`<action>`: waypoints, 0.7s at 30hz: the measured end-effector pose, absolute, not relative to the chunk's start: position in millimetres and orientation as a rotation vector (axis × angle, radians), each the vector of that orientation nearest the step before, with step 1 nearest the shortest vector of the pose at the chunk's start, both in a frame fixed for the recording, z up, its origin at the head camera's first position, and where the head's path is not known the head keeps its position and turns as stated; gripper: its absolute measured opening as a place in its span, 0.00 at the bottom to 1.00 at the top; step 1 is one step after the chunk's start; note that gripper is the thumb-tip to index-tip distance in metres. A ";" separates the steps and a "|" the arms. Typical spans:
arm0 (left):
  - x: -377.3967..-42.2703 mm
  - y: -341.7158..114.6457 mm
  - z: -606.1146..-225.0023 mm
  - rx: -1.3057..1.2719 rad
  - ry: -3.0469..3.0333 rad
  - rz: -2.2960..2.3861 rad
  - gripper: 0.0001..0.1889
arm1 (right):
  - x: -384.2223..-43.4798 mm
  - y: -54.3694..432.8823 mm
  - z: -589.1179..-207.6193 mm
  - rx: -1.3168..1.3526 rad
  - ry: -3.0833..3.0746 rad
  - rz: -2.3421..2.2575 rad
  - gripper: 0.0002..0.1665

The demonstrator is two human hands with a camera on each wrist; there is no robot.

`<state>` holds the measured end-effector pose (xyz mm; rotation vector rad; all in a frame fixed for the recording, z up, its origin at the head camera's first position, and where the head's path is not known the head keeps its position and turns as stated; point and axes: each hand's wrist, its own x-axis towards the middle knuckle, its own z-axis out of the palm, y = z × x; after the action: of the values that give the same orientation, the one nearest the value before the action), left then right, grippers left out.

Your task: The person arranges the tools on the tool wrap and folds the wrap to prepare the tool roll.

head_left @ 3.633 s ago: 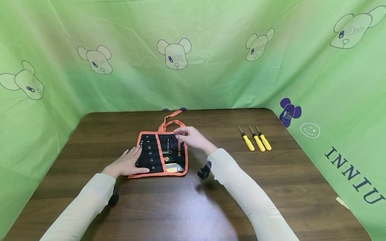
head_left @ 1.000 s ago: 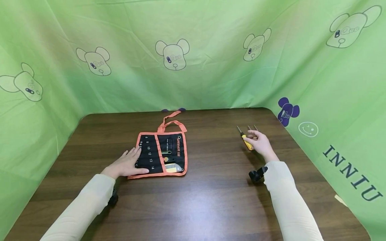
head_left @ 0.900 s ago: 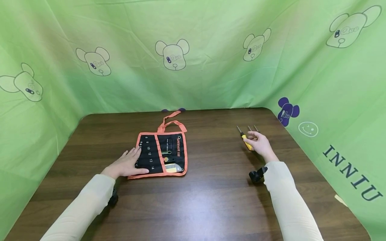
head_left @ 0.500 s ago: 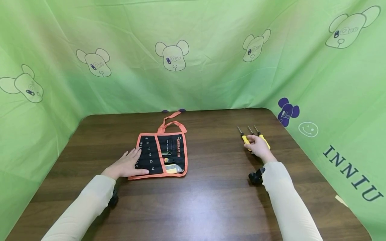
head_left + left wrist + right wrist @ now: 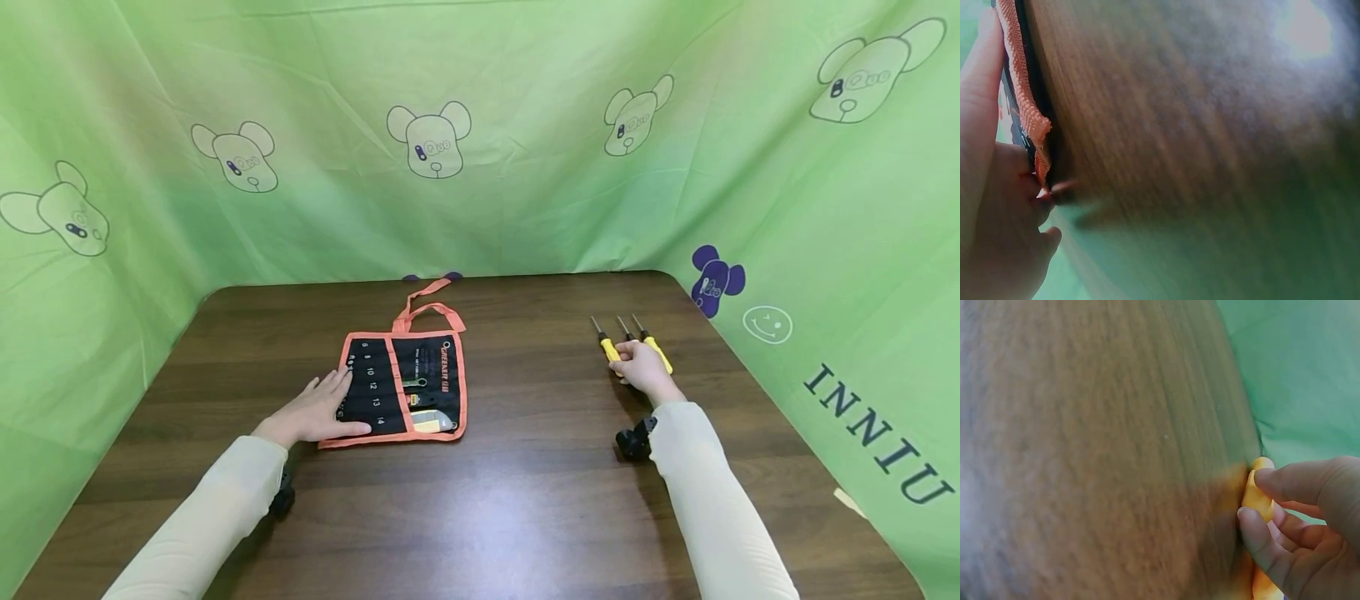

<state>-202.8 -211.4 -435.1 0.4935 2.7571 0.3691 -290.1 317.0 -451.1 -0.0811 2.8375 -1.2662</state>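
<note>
My left hand (image 5: 311,412) rests flat with spread fingers on the left edge of a black tool pouch (image 5: 420,350) with orange trim; the left wrist view shows that trim (image 5: 1019,75) beside the hand. Tools, including a utility knife (image 5: 432,421), sit in the pouch's pockets. To the right lie three screwdrivers with yellow handles. My right hand (image 5: 643,369) pinches the middle screwdriver (image 5: 1257,499) by its handle, which is mostly hidden in the head view. The left screwdriver (image 5: 610,348) and the right screwdriver (image 5: 658,352) lie on either side of it.
A dark wooden table (image 5: 480,517) carries everything. Orange ties (image 5: 427,310) trail from the pouch's far side toward the table's back edge. A green printed curtain (image 5: 525,208) hangs behind and along both sides.
My right hand has gone from over the pouch to the screwdrivers, then slid slightly nearer along the handles, uncovering more of the right screwdriver. My left hand stays on the pouch.
</note>
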 end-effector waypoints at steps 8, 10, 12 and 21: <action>-202.2 -212.4 -436.0 0.506 2.760 0.384 0.56 | -285.9 309.6 -438.0 -0.115 2.889 -1.232 0.18; -202.3 -212.5 -436.3 0.506 2.760 0.388 0.56 | -286.9 307.8 -435.9 -0.132 2.910 -1.230 0.17; -202.5 -212.6 -436.4 0.506 2.760 0.389 0.56 | -287.8 305.8 -433.2 -0.136 2.935 -1.221 0.17; -202.3 -212.2 -436.1 0.507 2.763 0.387 0.56 | -287.9 294.3 -413.0 -0.154 2.994 -1.234 0.18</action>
<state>-202.3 -212.2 -436.1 0.5066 2.7629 0.3868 -287.9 294.3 -413.0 -0.1541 2.9936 -1.2336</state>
